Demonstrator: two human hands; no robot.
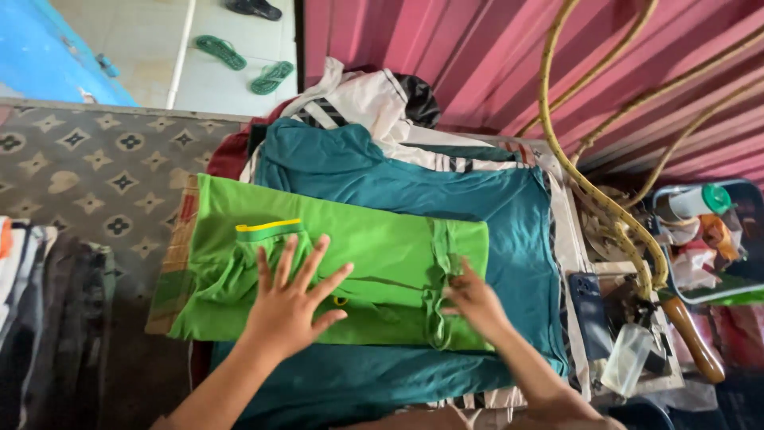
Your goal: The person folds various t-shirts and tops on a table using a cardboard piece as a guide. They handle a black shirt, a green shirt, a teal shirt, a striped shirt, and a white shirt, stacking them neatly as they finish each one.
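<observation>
Two hands — left hand spread flat, right hand pinching — one green shirt.

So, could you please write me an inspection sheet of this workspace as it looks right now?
Surface: patterned mat under a pile of laid-out clothes.
Job's things: bright green garment, folded, lying on a teal garment.
Clutter: white striped clothes behind; dark clothes at the left; plastic bottle and wooden handle at the right.
Grippers: left hand flat on the green garment, fingers spread; right hand touching its right edge, blurred.
Cables: yellowish hose looping down the right side.
Surroundings: red corrugated wall; green sandals on a tiled floor.
</observation>
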